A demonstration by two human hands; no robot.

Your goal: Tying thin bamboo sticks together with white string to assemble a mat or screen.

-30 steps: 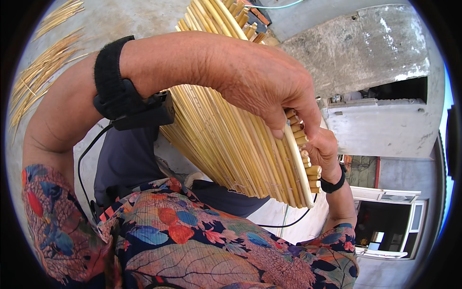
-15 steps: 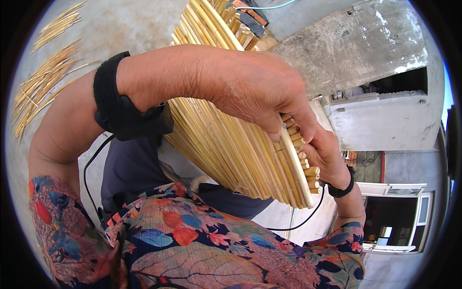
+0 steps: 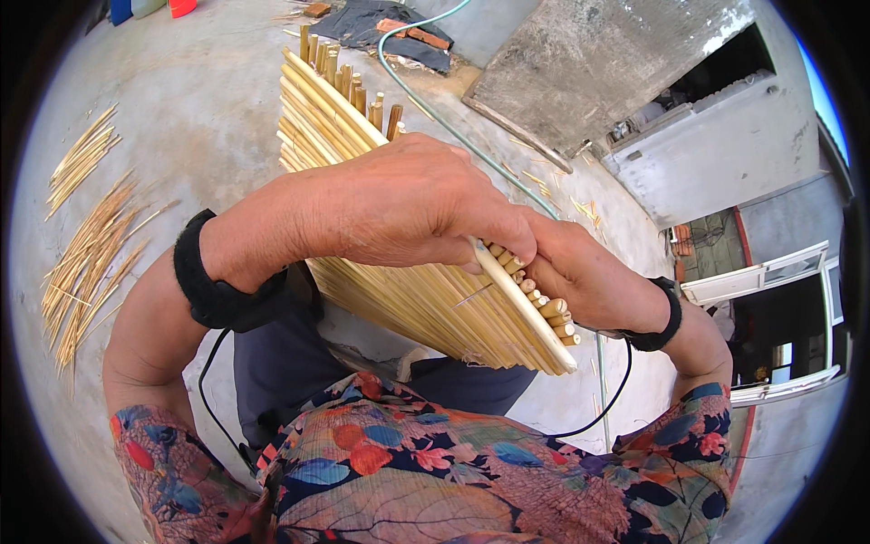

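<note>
A mat of straw-coloured reeds (image 3: 399,304) lies slanting across my lap, with cut stalk ends bundled along its far and right sides. My left hand (image 3: 435,204) arches over it, fingertips closed on the pale rod along its right edge. My right hand (image 3: 580,276) is behind that edge, fingers curled round it among the stalk ends and meeting my left fingertips; its fingertips are hidden. A thin needle-like metal piece (image 3: 474,294) pokes out of the reeds just below my left fingertips. Both wrists wear black straps.
Loose reeds (image 3: 91,281) lie in piles on the concrete floor at left. Beyond are a dark sheet (image 3: 344,29) with bricks (image 3: 426,38), a pale green hose (image 3: 417,100), a leaning grey slab (image 3: 580,63), some coloured containers (image 3: 181,7) and an open window (image 3: 775,335) in the wall.
The view has shifted, showing more floor beyond the mat, whose far end sits lower and further left. My left hand appears flatter and lower. The needle-like piece shows below it.
</note>
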